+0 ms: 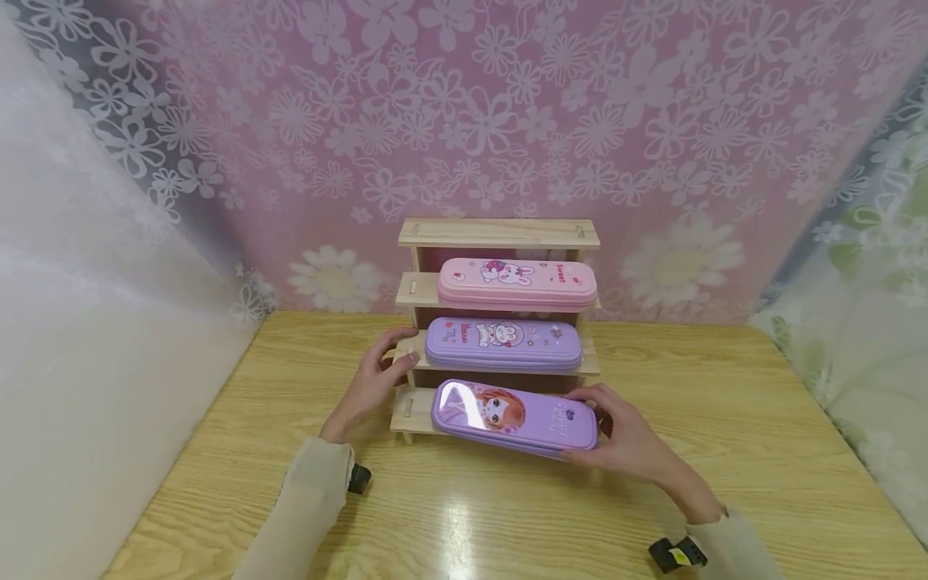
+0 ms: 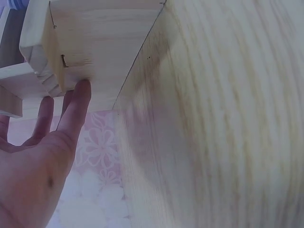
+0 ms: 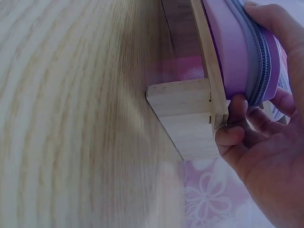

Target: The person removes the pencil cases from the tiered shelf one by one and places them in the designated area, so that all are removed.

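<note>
A stepped wooden display rack (image 1: 500, 232) bears three zip pencil cases on its tiers. My right hand (image 1: 629, 439) grips the right end of a purple pencil case (image 1: 540, 415) with a doll picture, thumb on its near side and fingers on the far side. This case lies slanted on the lowest tier, its right end nearer me. In the right wrist view its zipper (image 3: 261, 61) shows beside my thumb. My left hand (image 1: 373, 379) holds the rack's left end at the second-lowest tier, thumb and fingers about the wood. The left wrist view shows that hand's fingertips against the side panel (image 2: 102, 61).
On the tier above lies a lilac bunny pencil case (image 1: 536, 345), and above that a pink one (image 1: 464, 278) marked "Sweet". The rack stands on a wood-grain table (image 1: 217, 451). Flowered curtain (image 1: 500, 105) hangs behind, with pale sheets at both sides.
</note>
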A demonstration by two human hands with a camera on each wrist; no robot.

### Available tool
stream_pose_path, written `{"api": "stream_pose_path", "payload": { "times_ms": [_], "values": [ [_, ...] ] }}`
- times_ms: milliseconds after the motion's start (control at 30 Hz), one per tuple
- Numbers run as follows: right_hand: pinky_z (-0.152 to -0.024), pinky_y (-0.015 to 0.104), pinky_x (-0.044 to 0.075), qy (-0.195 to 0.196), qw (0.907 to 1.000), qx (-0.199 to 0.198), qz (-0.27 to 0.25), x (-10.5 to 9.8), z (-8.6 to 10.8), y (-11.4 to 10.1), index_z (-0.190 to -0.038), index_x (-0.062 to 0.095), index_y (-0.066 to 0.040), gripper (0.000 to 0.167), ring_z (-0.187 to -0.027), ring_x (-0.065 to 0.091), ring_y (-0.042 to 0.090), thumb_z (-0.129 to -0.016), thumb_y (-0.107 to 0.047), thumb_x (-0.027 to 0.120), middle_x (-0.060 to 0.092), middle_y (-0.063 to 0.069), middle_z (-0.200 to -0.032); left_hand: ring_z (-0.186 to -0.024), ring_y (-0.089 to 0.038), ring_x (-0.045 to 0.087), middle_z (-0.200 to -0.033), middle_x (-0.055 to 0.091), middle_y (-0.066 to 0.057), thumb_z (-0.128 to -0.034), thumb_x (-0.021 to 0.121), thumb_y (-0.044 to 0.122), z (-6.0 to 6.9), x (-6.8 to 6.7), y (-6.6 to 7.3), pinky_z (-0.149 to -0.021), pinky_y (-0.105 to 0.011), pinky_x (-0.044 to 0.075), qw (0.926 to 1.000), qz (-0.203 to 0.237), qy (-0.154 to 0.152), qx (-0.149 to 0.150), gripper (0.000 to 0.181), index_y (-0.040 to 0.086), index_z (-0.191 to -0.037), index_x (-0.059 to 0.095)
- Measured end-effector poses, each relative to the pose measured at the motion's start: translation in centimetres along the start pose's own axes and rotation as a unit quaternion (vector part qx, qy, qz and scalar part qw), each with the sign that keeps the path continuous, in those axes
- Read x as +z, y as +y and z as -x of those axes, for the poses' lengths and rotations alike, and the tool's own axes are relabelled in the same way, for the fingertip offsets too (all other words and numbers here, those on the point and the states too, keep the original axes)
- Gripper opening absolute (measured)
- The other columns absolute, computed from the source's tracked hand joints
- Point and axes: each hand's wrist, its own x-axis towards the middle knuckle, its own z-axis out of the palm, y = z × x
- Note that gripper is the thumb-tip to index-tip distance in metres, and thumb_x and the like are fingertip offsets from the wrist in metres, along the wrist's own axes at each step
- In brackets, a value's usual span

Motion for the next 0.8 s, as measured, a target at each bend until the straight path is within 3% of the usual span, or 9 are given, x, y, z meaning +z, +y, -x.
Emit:
{"api": "stream_pose_path", "payload": {
  "times_ms": [200, 400, 800],
  "values": [
    [-0.071, 0.020, 0.052, 0.004, 0.9999, -0.015, 0.002, -0.5, 0.5, 0.4, -0.126, 0.062, -0.012, 0.070, -0.087, 0.059, 0.004, -0.066, -0.019, 0.098, 0.062, 0.004, -0.115, -0.107, -0.026, 0.064, -0.151, 0.045, -0.012, -0.1034, 0.062, 0.026, 0.0, 0.0, -0.2, -0.091, -0.045, 0.060, 1.0000, 0.002, 0.002, -0.003, 0.042, 0.023, -0.145, 0.053],
    [-0.083, 0.020, 0.053, 0.003, 0.9994, 0.010, 0.032, -1.1, 0.9, 0.7, -0.128, 0.060, -0.017, 0.070, -0.099, 0.060, 0.008, -0.069, -0.026, 0.097, 0.063, 0.002, -0.121, -0.109, -0.027, 0.064, -0.153, 0.043, -0.010, -0.1034, 0.062, 0.028, -0.1, -0.1, -0.5, -0.091, -0.046, 0.060, 1.0000, 0.001, 0.001, 0.001, 0.042, 0.025, -0.145, 0.054],
    [-0.080, 0.020, 0.054, 0.007, 0.9995, 0.021, 0.024, -2.4, 1.6, 0.9, -0.128, 0.060, -0.015, 0.070, -0.096, 0.061, 0.004, -0.069, -0.020, 0.096, 0.063, 0.005, -0.120, -0.108, -0.026, 0.063, -0.153, 0.042, -0.010, -0.1036, 0.062, 0.030, -0.1, -0.1, -0.6, -0.092, -0.046, 0.059, 1.0000, 0.004, -0.001, 0.002, 0.043, 0.027, -0.145, 0.053]
  ]
}}
